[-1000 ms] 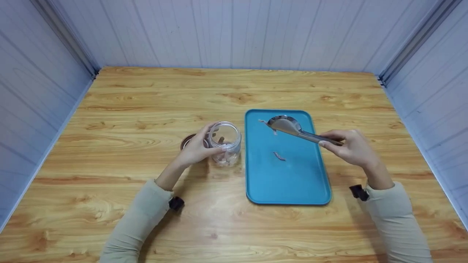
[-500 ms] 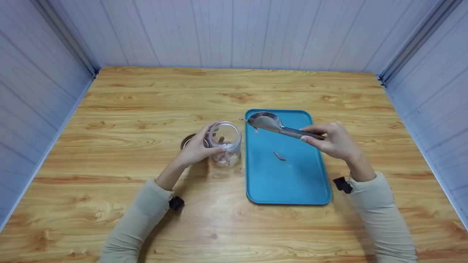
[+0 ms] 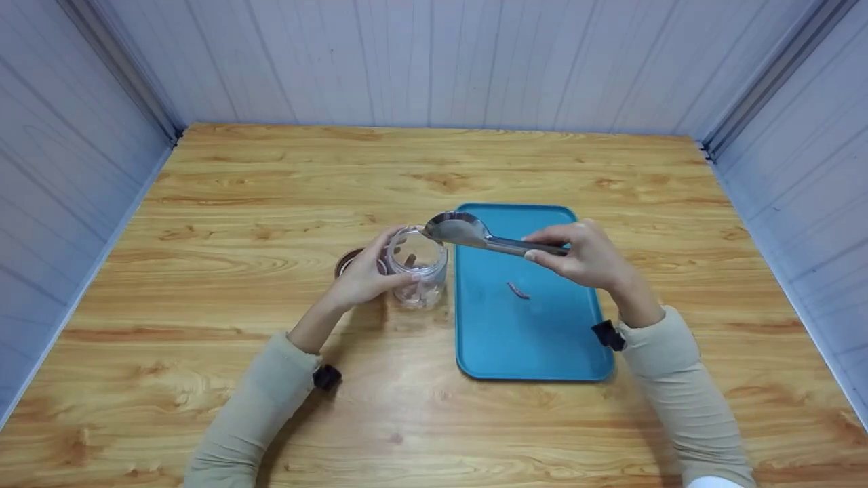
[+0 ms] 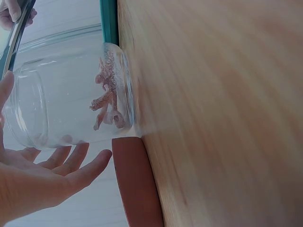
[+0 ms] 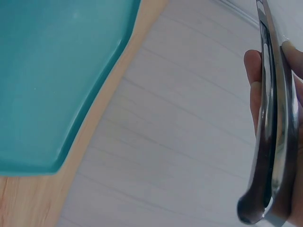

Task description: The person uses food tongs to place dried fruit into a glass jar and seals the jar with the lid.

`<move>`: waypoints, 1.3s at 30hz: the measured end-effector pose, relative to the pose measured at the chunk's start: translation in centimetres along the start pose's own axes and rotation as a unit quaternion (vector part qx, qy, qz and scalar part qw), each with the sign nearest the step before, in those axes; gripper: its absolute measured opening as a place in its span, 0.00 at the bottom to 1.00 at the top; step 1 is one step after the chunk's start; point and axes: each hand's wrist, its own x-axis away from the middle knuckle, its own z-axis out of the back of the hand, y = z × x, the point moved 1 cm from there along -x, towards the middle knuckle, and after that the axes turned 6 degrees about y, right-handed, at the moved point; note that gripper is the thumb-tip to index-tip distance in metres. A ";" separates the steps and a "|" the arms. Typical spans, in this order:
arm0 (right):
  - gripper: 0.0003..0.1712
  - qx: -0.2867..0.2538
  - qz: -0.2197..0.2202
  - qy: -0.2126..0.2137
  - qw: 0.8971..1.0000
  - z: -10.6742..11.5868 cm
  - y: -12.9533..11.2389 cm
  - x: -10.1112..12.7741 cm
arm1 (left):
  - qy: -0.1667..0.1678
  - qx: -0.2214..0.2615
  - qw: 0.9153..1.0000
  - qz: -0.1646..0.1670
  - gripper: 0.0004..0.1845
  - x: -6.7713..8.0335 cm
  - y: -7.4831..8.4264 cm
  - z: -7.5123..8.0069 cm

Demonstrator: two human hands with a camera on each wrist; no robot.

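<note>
My left hand (image 3: pixel 371 271) grips a clear glass jar (image 3: pixel 422 268) standing on the wooden table, with several pinkish pieces (image 4: pixel 108 101) at its bottom. My right hand (image 3: pixel 584 261) pinches the handles of shiny metal tongs (image 3: pixel 462 230), whose spoon-shaped ends are pressed together right over the jar's open mouth. What the tongs carry is hidden. In the right wrist view the two tong (image 5: pixel 271 118) arms lie flat against each other between my fingers (image 5: pixel 253 75). One small pinkish piece (image 3: pixel 518 290) lies on the teal tray (image 3: pixel 536 346).
A brown lid (image 3: pixel 347 260) lies flat on the table just left of the jar, behind my left hand, and shows as the lid (image 4: pixel 135 184) in the left wrist view. The tray sits right of the jar. Pale panel walls enclose the table on three sides.
My right hand has carried the tongs leftward, from above the tray's far end to over the jar's mouth. My left hand and the jar have stayed put.
</note>
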 end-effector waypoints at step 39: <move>0.23 0.098 -0.087 0.021 0.991 3.9 1.4 4.7 | 0.002 -0.001 1.000 0.000 0.39 0.7 2.1 0.0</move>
